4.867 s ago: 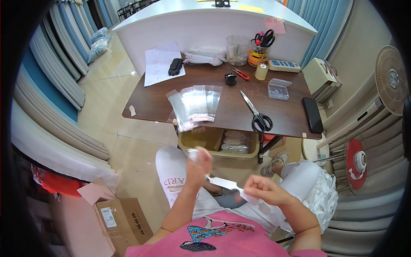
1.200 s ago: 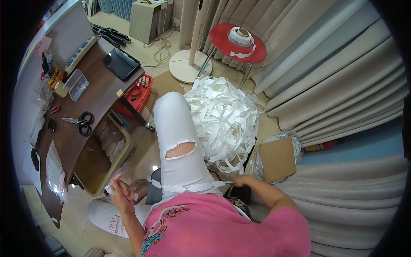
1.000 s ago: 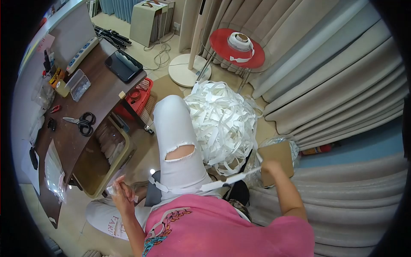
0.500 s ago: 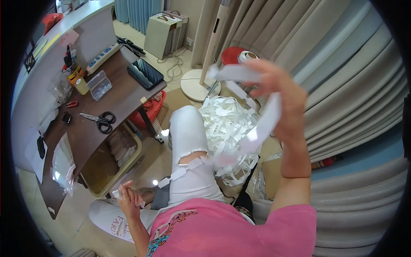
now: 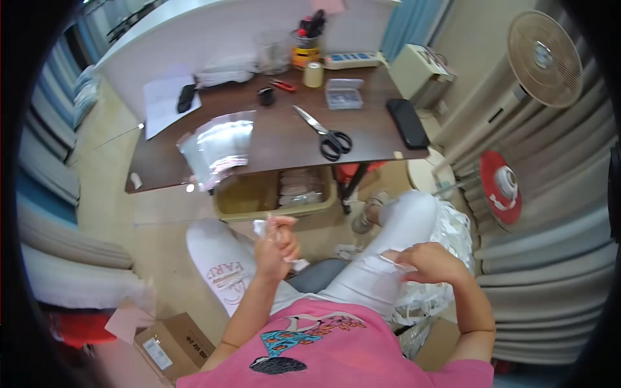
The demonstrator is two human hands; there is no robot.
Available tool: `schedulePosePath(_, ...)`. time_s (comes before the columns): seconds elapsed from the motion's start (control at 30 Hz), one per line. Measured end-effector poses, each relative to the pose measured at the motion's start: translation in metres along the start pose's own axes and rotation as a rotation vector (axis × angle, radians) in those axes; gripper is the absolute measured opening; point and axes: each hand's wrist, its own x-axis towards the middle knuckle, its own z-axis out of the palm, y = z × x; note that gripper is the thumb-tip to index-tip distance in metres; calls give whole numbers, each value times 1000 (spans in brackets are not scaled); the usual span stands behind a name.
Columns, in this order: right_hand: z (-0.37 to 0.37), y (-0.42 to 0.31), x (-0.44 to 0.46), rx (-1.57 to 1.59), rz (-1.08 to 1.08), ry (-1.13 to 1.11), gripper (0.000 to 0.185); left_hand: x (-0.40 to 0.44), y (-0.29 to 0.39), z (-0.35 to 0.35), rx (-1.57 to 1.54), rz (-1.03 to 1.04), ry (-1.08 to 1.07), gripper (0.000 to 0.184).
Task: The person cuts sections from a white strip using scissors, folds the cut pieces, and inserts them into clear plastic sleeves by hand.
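My left hand [image 5: 277,247] is closed above my lap, in front of the desk. Bits of something white [image 5: 260,227] poke out of its top and bottom, most likely the same strip material; the rest is hidden by the fingers. Over my right thigh, my right hand [image 5: 435,264] has its fingers closed on the end of a white strip [image 5: 387,266], which is hard to separate from the white trousers. Beside my right leg lies a big heap of loose white strips [image 5: 453,233], partly covered by the hand and leg.
The brown desk [image 5: 278,139] ahead carries black-handled scissors [image 5: 333,143], clear plastic bags [image 5: 226,143], a phone [image 5: 407,123] and a small clear box [image 5: 344,94]. Under it stands a tan bin [image 5: 246,202] with packets. A red reel [image 5: 499,187] is at right, a cardboard box [image 5: 174,346] lower left.
My view has turned left towards the desk. My right hand has come down from a raised position, where a white strip trailed from it, to my thigh. My left hand stays closed.
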Motion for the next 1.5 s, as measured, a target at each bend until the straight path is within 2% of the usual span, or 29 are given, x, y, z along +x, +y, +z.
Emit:
schedulePosePath(0.03, -1, -3, 9, 198, -177, 223, 25, 1, -4, 9, -25, 26, -50, 39)
schedulePosePath(0.1, -2, -24, 40, 498, -217, 332, 26, 4, -16, 23, 45, 127, -37, 40)
schedulePosePath(0.13, 4, -34, 59, 496, -291, 502, 25, 5, -17, 26, 109, 205, -36, 42)
schedulePosePath(0.17, 10, -44, 77, 496, -364, 674, 25, 2, -16, 26, 167, 130, 37, 43)
schedulePosePath(0.2, 10, -56, 87, 489, -379, 670, 25, 1, -17, 28, 165, 144, 43, 43)
schedulePosePath(0.27, 11, -75, 106, 927, -319, 486, 23, 4, -23, 34, 339, 368, -2, 45)
schedulePosePath(0.3, 16, -84, 114, 923, -327, 484, 23, 4, -22, 27, 378, 363, -85, 45)
schedulePosePath(0.37, 29, -99, 127, 1358, -271, 314, 20, 1, -21, 21, 340, 366, -68, 45)
schedulePosePath(0.43, 34, -116, 132, 1473, -210, 242, 19, -3, -16, 14, 189, 280, -89, 46)
schedulePosePath(0.57, 32, -143, 140, 1425, -139, 548, 19, -11, 4, 6, 60, 125, -188, 51)
schedulePosePath(0.63, 32, -149, 147, 1383, -145, 753, 19, -17, 12, 12, 58, 40, -297, 67)
schedulePosePath(0.7, 29, -140, 147, 1334, -105, 762, 19, -13, 9, 4, -19, 0, -263, 70)
schedulePosePath(0.77, 29, -137, 141, 1292, -113, 735, 19, -12, 8, -17, 99, 48, 104, 44)
schedulePosePath(0.83, 28, -133, 130, 1176, -18, 678, 20, -14, 11, -20, 273, 58, 154, 14)
schedulePosePath(0.87, 21, -125, 122, 1157, -14, 506, 16, -18, 12, -6, 328, 99, 223, 7)
schedulePosePath(0.93, 21, -104, 114, 1346, -268, 377, 22, -22, 7, -3, 234, 106, 219, 7)
schedulePosePath(1.0, 15, -87, 113, 1142, -600, 527, 31, -22, 8, 4, 182, 135, 233, 8)
schedulePosePath(1.07, 9, -76, 108, 1355, -575, 328, 31, -20, 9, 2, -93, -85, 260, 8)
schedulePosePath(1.1, 2, -72, 104, 1534, -509, 139, 20, -18, 8, 1, -198, -141, 261, 8)
schedulePosePath(1.13, -1, -68, 107, 1535, -525, 140, 20, -19, 9, 2, -187, -130, 261, 8)
schedulePosePath(1.2, -8, -61, 115, 1375, -724, 61, 16, -20, 12, 5, -408, -342, 234, 17)
schedulePosePath(1.23, -13, -61, 118, 1372, -735, 66, 16, -19, 13, 2, -400, -336, 231, 17)
schedulePosePath(1.3, -24, -62, 122, 1185, -796, 47, 15, -18, 14, -5, -519, -433, 27, 21)
schedulePosePath(1.43, -31, -67, 130, 1125, -844, 89, 20, -16, 14, -14, -550, -411, 40, 20)
schedulePosePath(1.5, -26, -69, 133, 1101, -721, 142, 16, -18, 15, -15, -650, -355, 5, 21)
